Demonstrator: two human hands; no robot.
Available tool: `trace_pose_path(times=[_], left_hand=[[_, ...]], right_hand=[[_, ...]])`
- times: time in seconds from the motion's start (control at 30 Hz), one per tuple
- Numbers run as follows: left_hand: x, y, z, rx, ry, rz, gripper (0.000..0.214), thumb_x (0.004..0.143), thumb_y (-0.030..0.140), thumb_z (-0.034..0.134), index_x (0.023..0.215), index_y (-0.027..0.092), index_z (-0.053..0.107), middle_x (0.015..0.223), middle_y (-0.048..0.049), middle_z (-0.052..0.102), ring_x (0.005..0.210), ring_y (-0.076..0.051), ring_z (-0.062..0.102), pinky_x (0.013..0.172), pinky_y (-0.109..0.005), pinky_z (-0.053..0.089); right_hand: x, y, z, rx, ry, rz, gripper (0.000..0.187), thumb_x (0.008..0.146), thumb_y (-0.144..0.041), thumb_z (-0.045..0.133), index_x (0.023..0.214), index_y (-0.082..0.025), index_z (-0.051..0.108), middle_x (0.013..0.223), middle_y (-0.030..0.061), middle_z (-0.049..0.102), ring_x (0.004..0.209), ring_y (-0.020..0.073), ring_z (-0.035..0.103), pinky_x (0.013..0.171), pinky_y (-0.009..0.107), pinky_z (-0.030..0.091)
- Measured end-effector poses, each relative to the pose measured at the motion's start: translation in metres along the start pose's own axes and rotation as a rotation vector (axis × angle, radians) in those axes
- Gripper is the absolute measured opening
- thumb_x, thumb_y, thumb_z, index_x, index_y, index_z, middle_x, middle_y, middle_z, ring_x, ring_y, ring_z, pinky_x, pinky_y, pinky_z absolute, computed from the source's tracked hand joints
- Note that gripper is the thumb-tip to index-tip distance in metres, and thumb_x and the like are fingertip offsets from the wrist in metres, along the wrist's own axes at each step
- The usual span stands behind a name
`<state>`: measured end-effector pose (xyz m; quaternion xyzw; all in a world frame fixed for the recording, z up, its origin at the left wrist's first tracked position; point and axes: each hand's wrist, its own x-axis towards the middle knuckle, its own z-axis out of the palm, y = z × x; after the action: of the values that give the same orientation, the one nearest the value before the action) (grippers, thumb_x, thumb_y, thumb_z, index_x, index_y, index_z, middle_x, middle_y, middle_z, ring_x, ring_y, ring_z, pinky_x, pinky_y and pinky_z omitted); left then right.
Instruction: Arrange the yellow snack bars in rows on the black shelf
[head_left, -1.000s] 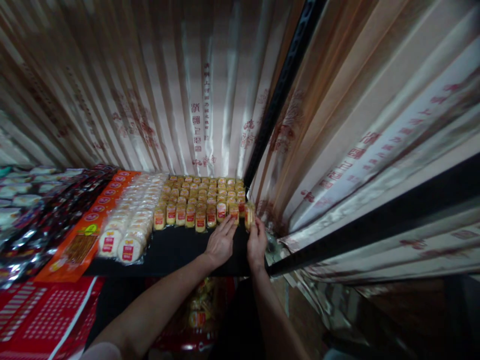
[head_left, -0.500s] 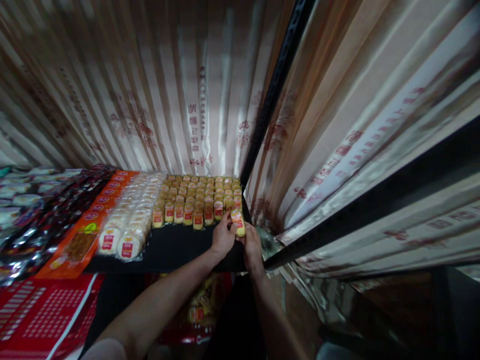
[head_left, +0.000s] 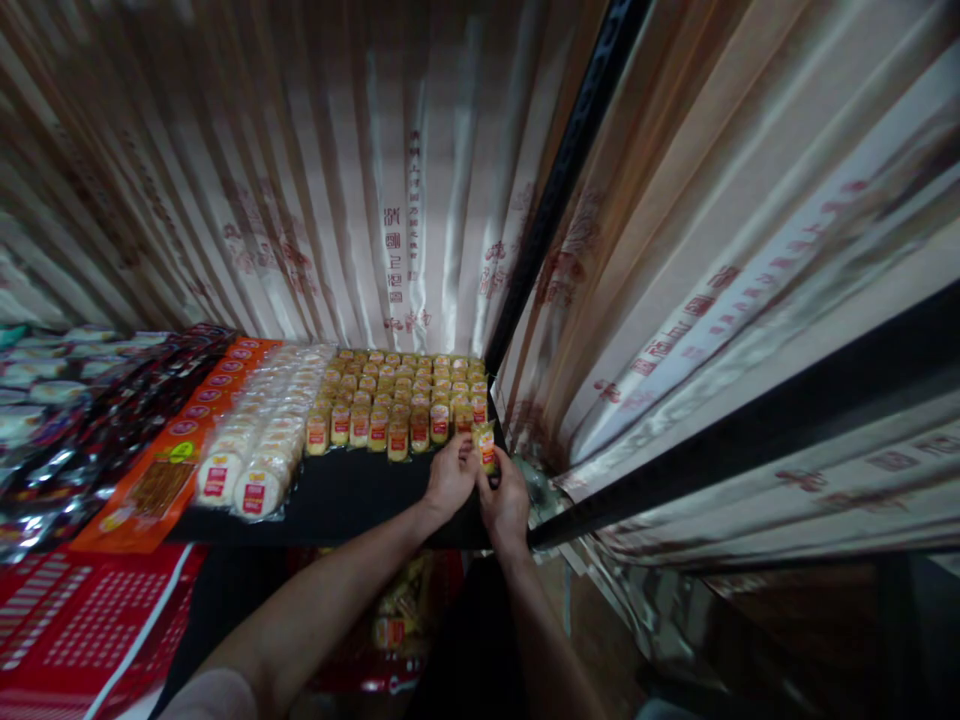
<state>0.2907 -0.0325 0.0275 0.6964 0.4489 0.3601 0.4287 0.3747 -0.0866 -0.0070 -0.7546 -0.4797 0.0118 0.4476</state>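
Observation:
A small packaged cake point(head_left: 487, 452), yellow with a red and white label, stands tilted up at the shelf's right end. My right hand point(head_left: 505, 502) grips its lower right side, the thumb in front. At its left edge are the curled fingers of my left hand point(head_left: 450, 478), closed against the wrapper; their tips are partly hidden. Just behind the hands stand rows of the same packaged cakes point(head_left: 398, 432), lined up on a black shelf point(head_left: 360, 490). The far end of the last row on the right is partly covered by the held one.
Left of the rows lie clear-wrapped round white cakes point(head_left: 257, 488), orange snack packs point(head_left: 161, 485) and dark shiny packs point(head_left: 56, 455). A red basket point(head_left: 97, 625) stands below at left. Printed curtains point(head_left: 435, 180) hang behind, and a black post point(head_left: 559, 190) rises at the corner.
The held cake has shifted slightly right and turned more upright. My right thumb has come round to its front, while my left fingers have moved to its left edge.

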Motion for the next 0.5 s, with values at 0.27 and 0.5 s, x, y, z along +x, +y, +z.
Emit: trace_pose_path(times=[0.27,0.5], left_hand=[[-0.012,-0.021,-0.013,0.64,-0.098,0.404,0.049,0.074,0.005,0.039,0.121,0.016,0.049,0.137,-0.007,0.042,0.132,-0.024,0.025,0.102,-0.045,0.036],[-0.016,-0.045,-0.018,0.793,-0.194,0.472,0.056,0.074,0.005,0.038,0.129,0.012,0.042,0.145,-0.0075,0.029,0.136,-0.027,0.014,0.1,-0.045,0.037]], right_hand=[[0.022,-0.003,0.01,0.0,0.113,0.142,0.054,0.081,-0.044,0.04,0.125,-0.013,0.043,0.108,0.0152,0.06,0.083,0.0228,0.06,0.071,0.035,0.046],[0.038,-0.004,0.022,-0.137,0.115,0.15,0.048,0.081,-0.041,0.041,0.119,-0.012,0.048,0.103,0.0172,0.063,0.086,0.0277,0.06,0.073,0.037,0.043]])
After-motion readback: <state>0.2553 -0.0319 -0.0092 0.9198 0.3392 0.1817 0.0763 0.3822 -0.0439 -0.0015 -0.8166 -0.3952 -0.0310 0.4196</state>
